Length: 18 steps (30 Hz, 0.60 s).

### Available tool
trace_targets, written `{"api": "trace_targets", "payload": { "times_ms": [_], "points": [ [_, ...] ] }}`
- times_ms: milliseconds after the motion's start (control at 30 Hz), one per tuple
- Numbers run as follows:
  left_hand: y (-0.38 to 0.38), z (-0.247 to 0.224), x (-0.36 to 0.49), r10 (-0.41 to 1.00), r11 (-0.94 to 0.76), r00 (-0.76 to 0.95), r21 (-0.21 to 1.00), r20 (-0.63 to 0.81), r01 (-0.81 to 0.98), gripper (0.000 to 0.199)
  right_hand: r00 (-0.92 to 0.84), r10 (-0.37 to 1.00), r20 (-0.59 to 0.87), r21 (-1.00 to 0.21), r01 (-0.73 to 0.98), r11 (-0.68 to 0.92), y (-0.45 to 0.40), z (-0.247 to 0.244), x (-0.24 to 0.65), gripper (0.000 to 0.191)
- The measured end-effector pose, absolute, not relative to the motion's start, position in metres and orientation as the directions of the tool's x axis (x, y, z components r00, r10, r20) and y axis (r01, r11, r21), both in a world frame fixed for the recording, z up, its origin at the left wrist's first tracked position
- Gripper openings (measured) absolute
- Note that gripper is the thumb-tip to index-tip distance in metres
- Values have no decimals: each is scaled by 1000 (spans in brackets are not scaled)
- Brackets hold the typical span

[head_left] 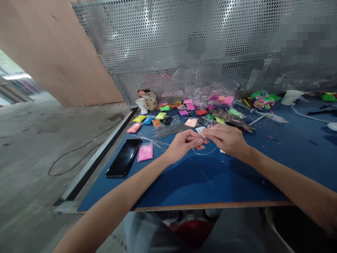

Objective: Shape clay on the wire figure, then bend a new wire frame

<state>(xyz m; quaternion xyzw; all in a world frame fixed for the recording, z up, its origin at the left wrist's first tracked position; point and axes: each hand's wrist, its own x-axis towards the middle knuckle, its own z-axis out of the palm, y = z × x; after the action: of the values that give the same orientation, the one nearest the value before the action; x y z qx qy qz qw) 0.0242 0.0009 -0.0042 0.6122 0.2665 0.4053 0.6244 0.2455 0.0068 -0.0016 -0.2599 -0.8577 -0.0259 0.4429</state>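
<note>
Both hands meet over the blue table [184, 189], their fingertips almost touching. My left hand [185, 142] is closed in a pinch on a thin metal wire [206, 154], which hangs below the fingers in a loop. My right hand [228, 137] pinches the same wire from the other side, fingers bent over it; its exact grip is partly hidden. A small white piece [200, 130] shows just behind the fingertips. Behind the left hand lies a bundle of straight thin wires [168, 132], with several more fanned out toward the left.
A black phone [123, 158] and a pink packet [145, 152] lie left of my left forearm. Small coloured packets [157, 123], crumpled clear plastic [204, 96] and a white cup [291, 97] line the back, before a perforated metal panel [168, 42]. A white cable [308, 114] runs at right.
</note>
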Motion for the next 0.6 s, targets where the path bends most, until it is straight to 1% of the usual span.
{"api": "trace_targets", "payload": {
  "times_ms": [100,200,300,367,400,467,533,600],
  "points": [
    [-2,-3,24,827,-134,522,975,209,-177,29,-406,472,783,-266,467,843,5,-3,242,21],
    [-4,-2,24,825,-236,496,962,272,-135,26,-356,518,777,-326,476,817,3,-4,239,17],
    [-5,-1,22,822,-353,464,935,331,-41,26,-336,564,754,-377,483,791,2,-4,236,14],
    [-5,0,20,817,-429,448,902,363,52,25,-338,576,745,-382,491,783,2,-3,236,14],
    [-5,1,19,813,-465,441,880,380,98,24,-348,563,749,-363,495,789,3,-4,236,14],
    [-4,2,17,802,-522,430,836,415,167,22,-381,502,777,-285,498,819,5,-5,238,14],
    [-4,3,16,794,-545,427,818,432,185,22,-434,407,804,-169,490,855,7,-6,241,15],
    [-5,4,16,801,-519,435,839,410,163,23,-499,310,809,-44,476,878,9,-6,246,19]
  ]
}}
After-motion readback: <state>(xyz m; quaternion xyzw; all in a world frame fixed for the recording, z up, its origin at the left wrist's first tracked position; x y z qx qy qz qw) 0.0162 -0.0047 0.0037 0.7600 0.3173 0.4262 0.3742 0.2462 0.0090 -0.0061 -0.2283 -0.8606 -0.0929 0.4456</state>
